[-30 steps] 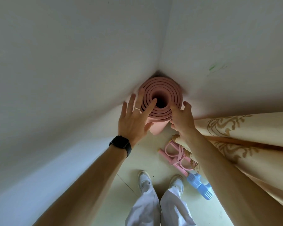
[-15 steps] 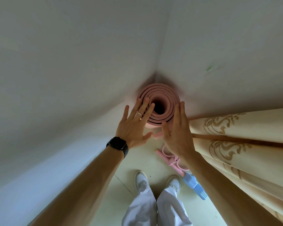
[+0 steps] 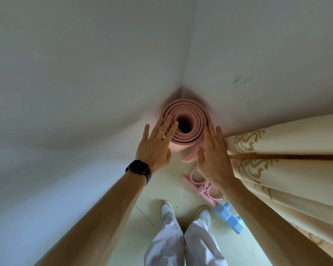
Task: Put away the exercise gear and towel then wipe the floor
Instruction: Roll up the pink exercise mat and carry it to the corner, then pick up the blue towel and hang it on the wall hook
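Note:
A rolled pink exercise mat stands upright on its end in the corner where two white walls meet. My left hand, with a ring and a black watch, is flat and spread at the roll's left side, fingertips over its rim. My right hand is flat with fingers straight beside the roll's right side. Neither hand grips the mat. On the floor below lie a pink pedal resistance band and a blue hand grip. No towel is in view.
A cream curtain with gold pattern hangs at the right, close to my right arm. White walls close in the left and back. My two white shoes stand on the pale tiled floor.
Both hands have let go of the mat's top and flattened out beside it. The mat now stands by itself in the corner.

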Motion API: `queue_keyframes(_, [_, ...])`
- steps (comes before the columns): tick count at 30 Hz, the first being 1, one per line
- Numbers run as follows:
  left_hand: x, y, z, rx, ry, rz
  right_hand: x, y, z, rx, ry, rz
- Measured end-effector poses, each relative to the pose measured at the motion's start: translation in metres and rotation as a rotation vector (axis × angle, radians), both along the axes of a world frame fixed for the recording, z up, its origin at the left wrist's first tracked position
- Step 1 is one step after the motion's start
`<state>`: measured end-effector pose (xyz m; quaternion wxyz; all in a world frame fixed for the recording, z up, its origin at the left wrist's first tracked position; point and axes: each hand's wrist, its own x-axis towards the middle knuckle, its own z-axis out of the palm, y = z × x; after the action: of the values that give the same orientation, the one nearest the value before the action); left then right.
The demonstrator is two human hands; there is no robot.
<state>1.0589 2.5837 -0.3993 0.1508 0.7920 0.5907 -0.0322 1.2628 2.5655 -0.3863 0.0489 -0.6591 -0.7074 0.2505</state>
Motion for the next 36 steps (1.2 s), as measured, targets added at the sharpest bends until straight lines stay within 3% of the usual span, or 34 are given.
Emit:
queue_keyframes(9, [-0.008, -0.056, 0.125, -0.286, -0.097, 0.273, 0.0, -0.046, 0.153, -0.159, 0.091, 0.05])
queue_keyframes(19, [-0.045, -0.156, 0.257, -0.186, -0.194, 0.478, -0.013, -0.1, 0.312, -0.073, 0.119, 0.203])
queue_keyframes(25, [-0.064, -0.242, 0.309, -0.008, -0.15, 0.692, -0.046, -0.122, 0.361, 0.088, 0.142, 0.485])
queue_keyframes(31, [-0.052, -0.371, 0.344, 0.132, -0.082, 1.071, -0.075, -0.165, 0.368, 0.057, 0.214, 0.823])
queue_keyframes(36, [-0.031, -0.51, 0.356, 0.156, -0.009, 1.386, -0.112, -0.254, 0.374, 0.03, 0.304, 1.104])
